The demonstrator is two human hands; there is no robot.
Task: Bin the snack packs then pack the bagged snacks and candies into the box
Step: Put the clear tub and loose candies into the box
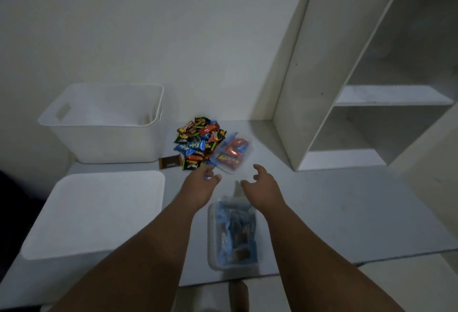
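one mat [309,195] gap between left hand [200,184], by bag [231,154] edge, and right hand [263,187]

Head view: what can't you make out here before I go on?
Head view only.
- Open white plastic bin: bottom hidden by its near wall.
- Clear bag of blue-wrapped snacks: blurred, labels unreadable.
- Left hand: contact with clear bag of red candies unclear, blurred.

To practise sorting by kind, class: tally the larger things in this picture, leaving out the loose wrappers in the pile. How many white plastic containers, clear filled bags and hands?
White plastic containers: 2 (open white plastic bin, flat-topped white plastic box)
Clear plastic bags: 2 (bag of red candies, bag of blue packs)
Hands: 2 (left hand, right hand)
Total: 6
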